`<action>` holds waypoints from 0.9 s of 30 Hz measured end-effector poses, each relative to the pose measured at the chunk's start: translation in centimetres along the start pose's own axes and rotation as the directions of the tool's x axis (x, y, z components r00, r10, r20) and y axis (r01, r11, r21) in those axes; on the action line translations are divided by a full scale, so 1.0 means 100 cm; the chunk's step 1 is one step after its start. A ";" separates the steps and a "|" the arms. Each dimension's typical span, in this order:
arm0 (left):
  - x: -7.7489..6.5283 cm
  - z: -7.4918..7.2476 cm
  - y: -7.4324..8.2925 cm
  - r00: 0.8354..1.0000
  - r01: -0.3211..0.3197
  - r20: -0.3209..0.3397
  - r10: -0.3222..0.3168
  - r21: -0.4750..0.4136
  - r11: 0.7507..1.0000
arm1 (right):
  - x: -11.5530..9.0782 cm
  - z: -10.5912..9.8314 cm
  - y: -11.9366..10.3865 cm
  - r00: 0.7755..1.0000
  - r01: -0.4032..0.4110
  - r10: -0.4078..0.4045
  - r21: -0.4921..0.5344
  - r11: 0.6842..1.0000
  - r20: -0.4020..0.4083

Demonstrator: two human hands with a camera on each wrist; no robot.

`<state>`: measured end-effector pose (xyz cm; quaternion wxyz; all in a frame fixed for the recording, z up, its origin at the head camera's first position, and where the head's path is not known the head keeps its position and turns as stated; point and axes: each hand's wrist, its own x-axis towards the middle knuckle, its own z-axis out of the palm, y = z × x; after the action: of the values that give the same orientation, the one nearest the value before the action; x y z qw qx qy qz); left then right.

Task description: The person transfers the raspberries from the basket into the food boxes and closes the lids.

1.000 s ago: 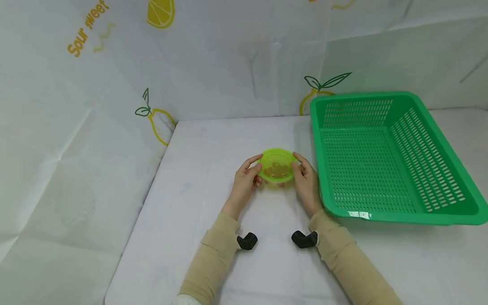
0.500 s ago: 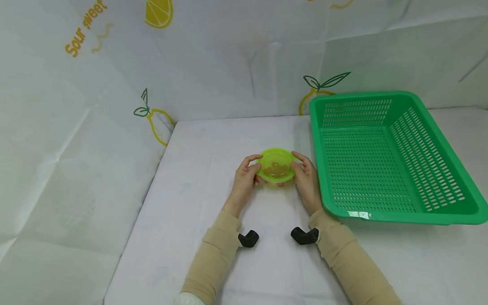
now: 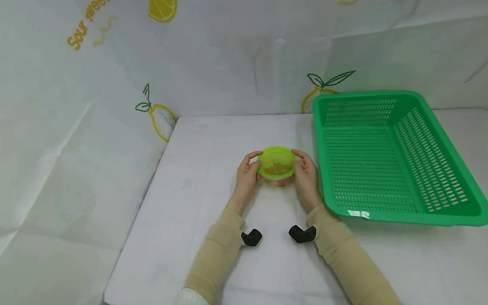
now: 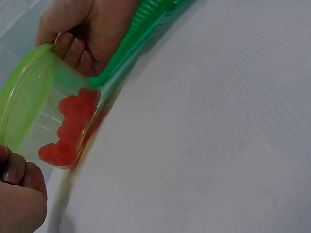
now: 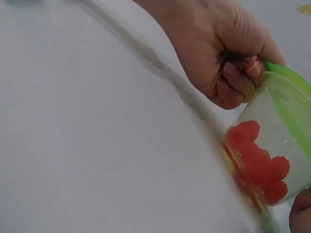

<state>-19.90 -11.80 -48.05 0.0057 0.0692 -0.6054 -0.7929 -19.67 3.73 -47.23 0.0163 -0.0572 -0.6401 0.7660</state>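
A small clear round tub (image 4: 46, 128) with a translucent lime-green lid (image 3: 276, 156) stands between both hands over the white table. Several red raspberries (image 5: 257, 160) lie at its bottom, seen through the wall in both wrist views. My left hand (image 3: 245, 181) pinches the lid's left edge, thumb on the near side and index finger stretched along the far rim. The right hand (image 3: 306, 181) grips the right edge in a mirrored way. The other fingers of both hands curl in by the tub's side below the lid, as the wrist views show.
A large green perforated basket (image 3: 403, 217) stands right of the hands, its near left corner close to the right wrist. White cloth with printed lemons (image 3: 163, 122) hangs behind and to the left of the white table (image 3: 195, 168).
Both hands stay on the lidded tub; the thumbs have shifted slightly at the lid's edge. More of the tub's clear near side shows below the lid. The head view has shifted a little.
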 end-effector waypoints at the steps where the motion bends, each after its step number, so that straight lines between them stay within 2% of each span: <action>1: -0.001 -0.001 0.001 1.000 -0.004 0.008 0.004 0.017 1.000 | -0.001 0.000 0.000 1.000 -0.002 0.002 -0.005 1.000 0.002; 7: -0.003 -0.004 0.010 0.996 0.001 0.085 -0.016 0.176 0.984 | -0.002 -0.007 0.003 0.998 0.035 -0.032 -0.048 0.998 0.045; 10: -0.002 -0.003 0.014 0.997 0.012 0.070 -0.030 0.249 0.968 | -0.002 -0.009 0.005 0.995 0.079 -0.074 -0.086 0.993 0.060; 14: 0.000 0.000 0.011 0.999 0.046 -0.003 -0.047 0.297 0.954 | -0.004 -0.011 0.009 0.992 0.123 -0.115 -0.169 0.978 0.056; 17: 0.001 0.001 0.008 0.998 0.056 -0.055 -0.042 0.287 0.956 | -0.004 -0.011 0.012 0.989 0.146 -0.136 -0.219 0.965 0.060; 21: 0.001 0.004 0.006 0.995 0.072 -0.080 -0.053 0.259 0.963 | -0.004 -0.011 0.012 0.988 0.156 -0.149 -0.213 0.964 0.050; 24: 0.000 0.005 0.006 0.994 0.094 -0.073 -0.078 0.254 0.962 | -0.003 -0.012 0.012 0.989 0.145 -0.139 -0.165 0.976 0.048; 27: -0.001 0.007 0.006 0.996 0.087 -0.048 -0.078 0.212 0.973 | -0.002 -0.014 0.010 0.992 0.106 -0.102 -0.070 0.992 0.070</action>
<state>-19.90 -11.29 -47.31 -0.0228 0.1100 -0.6834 -0.7213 -19.23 4.85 -48.47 0.0328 0.0013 -0.6701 0.7415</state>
